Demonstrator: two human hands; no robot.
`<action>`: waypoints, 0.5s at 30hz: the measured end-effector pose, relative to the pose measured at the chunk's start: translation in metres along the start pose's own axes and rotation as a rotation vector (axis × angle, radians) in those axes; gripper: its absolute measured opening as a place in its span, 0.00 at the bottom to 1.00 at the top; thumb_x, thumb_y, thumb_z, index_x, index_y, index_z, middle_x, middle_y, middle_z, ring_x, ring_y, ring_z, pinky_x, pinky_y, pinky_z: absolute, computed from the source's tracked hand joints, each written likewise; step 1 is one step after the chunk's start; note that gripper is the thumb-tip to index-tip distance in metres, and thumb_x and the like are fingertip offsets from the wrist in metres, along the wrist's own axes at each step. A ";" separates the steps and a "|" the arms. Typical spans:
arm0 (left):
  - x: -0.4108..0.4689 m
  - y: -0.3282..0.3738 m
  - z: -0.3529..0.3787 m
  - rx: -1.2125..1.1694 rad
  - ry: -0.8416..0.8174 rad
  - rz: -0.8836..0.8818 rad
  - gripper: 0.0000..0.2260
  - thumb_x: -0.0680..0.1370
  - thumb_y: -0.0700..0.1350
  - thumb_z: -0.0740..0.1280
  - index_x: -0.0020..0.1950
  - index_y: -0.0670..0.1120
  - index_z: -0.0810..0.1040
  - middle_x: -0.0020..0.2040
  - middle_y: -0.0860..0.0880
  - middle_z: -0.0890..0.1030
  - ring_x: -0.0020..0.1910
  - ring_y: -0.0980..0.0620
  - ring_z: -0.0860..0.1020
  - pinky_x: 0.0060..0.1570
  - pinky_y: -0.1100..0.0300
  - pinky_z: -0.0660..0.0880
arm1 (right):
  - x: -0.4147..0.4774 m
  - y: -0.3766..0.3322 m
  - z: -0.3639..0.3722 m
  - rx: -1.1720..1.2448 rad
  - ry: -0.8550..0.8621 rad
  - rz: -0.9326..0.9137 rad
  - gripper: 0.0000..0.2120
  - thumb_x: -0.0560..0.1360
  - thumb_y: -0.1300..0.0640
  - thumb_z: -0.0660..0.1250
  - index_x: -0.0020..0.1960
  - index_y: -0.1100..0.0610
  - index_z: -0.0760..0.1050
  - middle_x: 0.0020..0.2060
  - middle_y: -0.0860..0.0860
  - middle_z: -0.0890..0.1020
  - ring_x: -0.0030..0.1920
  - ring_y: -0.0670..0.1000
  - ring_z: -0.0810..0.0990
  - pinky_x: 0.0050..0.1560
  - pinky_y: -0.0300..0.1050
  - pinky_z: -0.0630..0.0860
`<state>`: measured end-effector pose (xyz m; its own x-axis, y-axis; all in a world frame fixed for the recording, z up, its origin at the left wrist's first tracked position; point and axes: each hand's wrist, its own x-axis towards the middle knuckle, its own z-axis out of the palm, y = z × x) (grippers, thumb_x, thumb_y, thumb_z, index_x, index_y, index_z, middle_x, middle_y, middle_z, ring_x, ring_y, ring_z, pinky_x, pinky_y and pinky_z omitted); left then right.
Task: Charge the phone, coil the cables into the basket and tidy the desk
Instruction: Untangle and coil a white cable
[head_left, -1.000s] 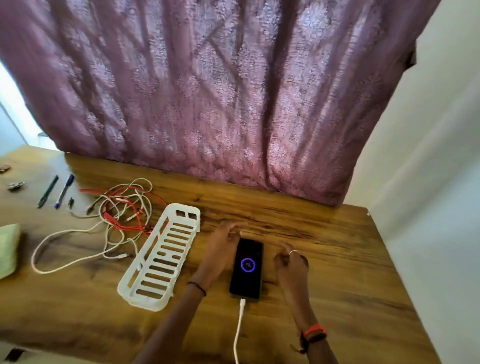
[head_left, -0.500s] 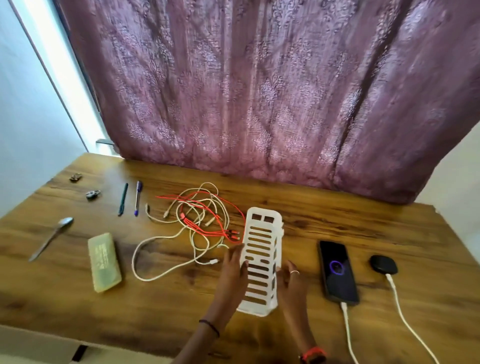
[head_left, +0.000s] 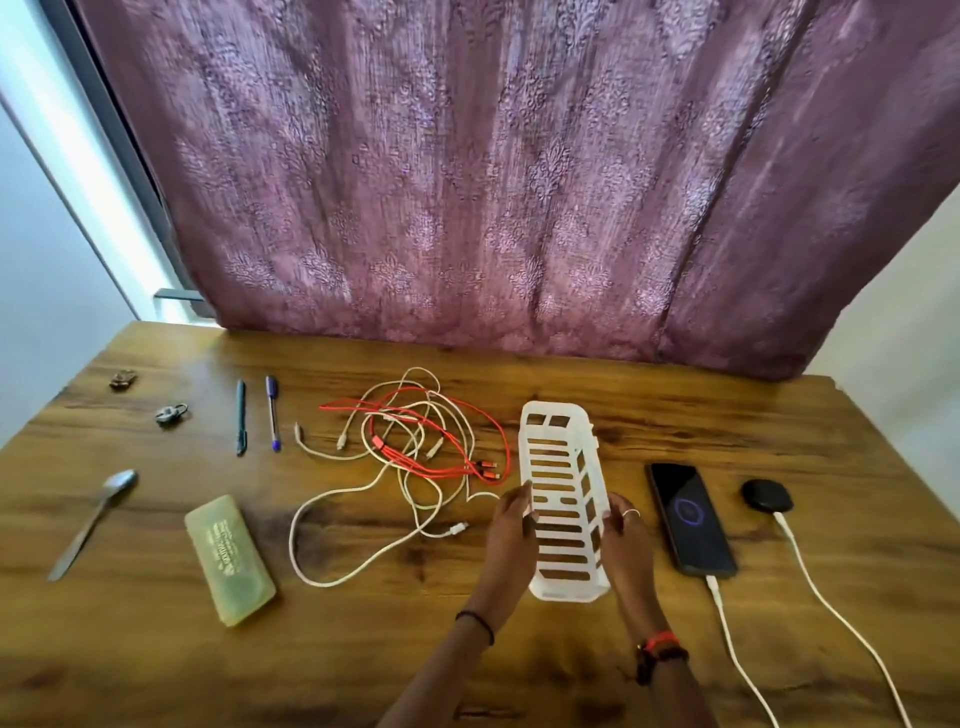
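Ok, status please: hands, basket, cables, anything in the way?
Left hand and right hand both grip the white basket, one on each side wall. Phone plugged in, screen lit. Cables lie tangled on the desk, left of basket, none inside.

I see both hands on the basket (head_left: 555, 416); the left hand (head_left: 511, 527) grips its left wall, thumb over the rim; the right hand (head_left: 625, 543) grips its right wall. Just right of the right hand the phone (head_left: 689, 518) lies on the desk (head_left: 156, 654), screen lit, a white lead (head_left: 727, 626) in its near end; a black puck (head_left: 767, 494) sits beyond it. Left of the left hand sprawl tangled cables (head_left: 415, 441); farther left lie a case (head_left: 228, 565), two pens (head_left: 240, 418) and a spoon (head_left: 96, 517).
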<state>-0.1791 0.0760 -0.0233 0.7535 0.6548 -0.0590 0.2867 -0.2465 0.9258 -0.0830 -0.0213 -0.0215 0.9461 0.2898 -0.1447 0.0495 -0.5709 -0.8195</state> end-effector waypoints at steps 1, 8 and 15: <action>0.004 0.001 0.002 -0.005 -0.012 0.004 0.19 0.80 0.34 0.56 0.71 0.43 0.68 0.68 0.46 0.69 0.60 0.59 0.68 0.44 0.88 0.62 | 0.005 -0.001 -0.001 -0.002 0.006 0.006 0.16 0.81 0.61 0.55 0.67 0.59 0.70 0.59 0.58 0.79 0.55 0.59 0.79 0.55 0.60 0.77; 0.039 0.013 0.012 -0.049 -0.093 -0.012 0.19 0.80 0.34 0.57 0.72 0.42 0.66 0.70 0.46 0.67 0.63 0.56 0.69 0.44 0.87 0.62 | 0.044 -0.006 -0.010 0.030 0.043 0.021 0.15 0.80 0.63 0.56 0.65 0.60 0.71 0.57 0.59 0.79 0.48 0.52 0.77 0.46 0.48 0.77; 0.086 0.025 0.005 -0.150 -0.232 -0.054 0.18 0.78 0.33 0.61 0.67 0.42 0.72 0.58 0.54 0.76 0.56 0.60 0.74 0.45 0.78 0.71 | 0.079 -0.010 -0.016 0.064 0.033 0.046 0.14 0.80 0.62 0.57 0.64 0.61 0.73 0.55 0.59 0.81 0.48 0.55 0.80 0.44 0.45 0.77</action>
<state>-0.1044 0.1225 -0.0074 0.8595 0.4791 -0.1780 0.2528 -0.0958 0.9628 -0.0035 -0.0048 -0.0159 0.9569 0.2387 -0.1654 -0.0135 -0.5323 -0.8465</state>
